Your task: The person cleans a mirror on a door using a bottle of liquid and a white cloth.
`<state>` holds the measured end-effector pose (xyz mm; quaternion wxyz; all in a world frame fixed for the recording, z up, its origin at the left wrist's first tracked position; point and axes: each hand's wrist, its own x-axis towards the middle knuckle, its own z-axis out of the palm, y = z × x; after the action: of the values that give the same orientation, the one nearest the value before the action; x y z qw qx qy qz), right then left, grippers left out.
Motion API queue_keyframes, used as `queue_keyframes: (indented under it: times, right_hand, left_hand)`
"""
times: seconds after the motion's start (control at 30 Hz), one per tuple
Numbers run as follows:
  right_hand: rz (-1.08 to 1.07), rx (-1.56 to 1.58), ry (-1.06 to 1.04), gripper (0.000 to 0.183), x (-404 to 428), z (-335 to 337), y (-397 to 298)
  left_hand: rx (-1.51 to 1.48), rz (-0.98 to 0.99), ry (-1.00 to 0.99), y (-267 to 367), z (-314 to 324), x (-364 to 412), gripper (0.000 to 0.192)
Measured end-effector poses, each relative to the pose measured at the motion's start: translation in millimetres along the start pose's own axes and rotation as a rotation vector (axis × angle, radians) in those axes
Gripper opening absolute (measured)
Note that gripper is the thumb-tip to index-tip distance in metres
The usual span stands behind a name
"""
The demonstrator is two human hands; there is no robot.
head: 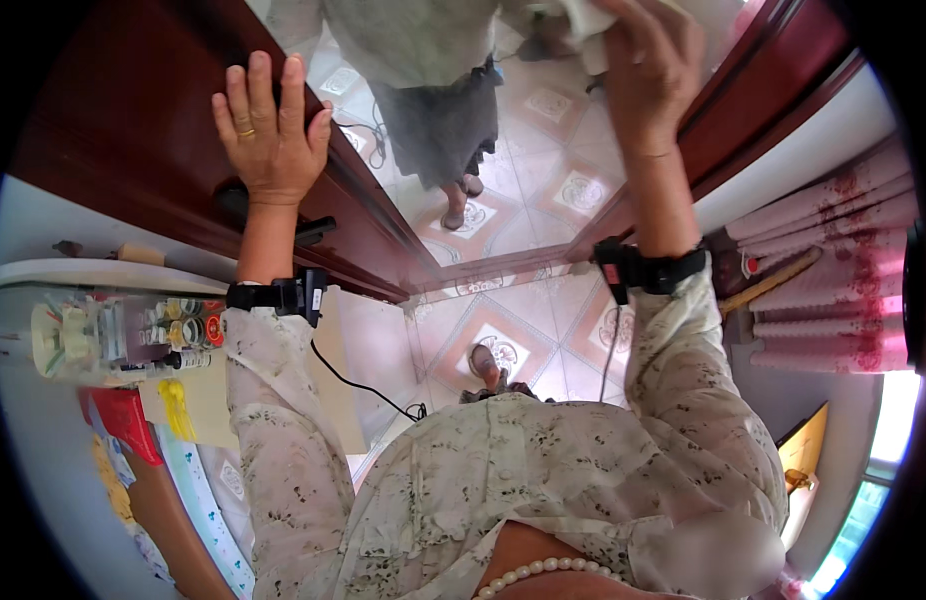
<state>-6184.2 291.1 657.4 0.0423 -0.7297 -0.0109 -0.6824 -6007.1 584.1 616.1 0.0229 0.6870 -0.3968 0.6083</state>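
Observation:
My left hand (pixel 268 142) lies with spread fingers against the dark red wooden door (pixel 125 105), beside the left edge of a tall mirror (pixel 530 142). A ring is on one of its fingers. At the top right, my right hand (pixel 652 94) holds a white cloth or paper wipe (pixel 587 21) at the mirror; its fingers are slightly blurred, and part of the wipe is hidden. The glass reflects a patterned blouse, a dark skirt, feet and floor tiles. Below my left wrist, a black door handle (pixel 315 229) sticks out.
Clear boxes of small bottles (pixel 182 322) stand on a cabinet (pixel 358 337) at the left. Pink curtains (pixel 830 247) and a wooden stick (pixel 770 281) are at the right. Black cables (pixel 358 384) hang from both wrist straps. Patterned tiles (pixel 448 352) cover the floor.

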Motion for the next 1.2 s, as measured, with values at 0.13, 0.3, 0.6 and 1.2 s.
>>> queue_keyframes:
  times: [0.13, 0.3, 0.6, 1.2]
  right_hand:
    - [-0.028, 0.087, -0.258, 0.029, -100, 30, -28]
    - [-0.099, 0.289, -0.673, 0.027, -207, 42, -72]
    - [0.122, -0.206, -0.189, 0.029, -124, -35, 83]
    - [0.415, 0.068, -0.204, 0.026, -274, 14, -8]
  left_hand:
    - [0.006, -0.004, 0.003, 5, 0, 7, 0.061]
    - [0.019, -0.022, 0.021, 3, -3, 1, 0.057]
    - [0.035, 0.039, -0.003, 6, -3, 4, 0.06]
    - [0.078, 0.139, 0.122, -2, -1, 15, 0.064]
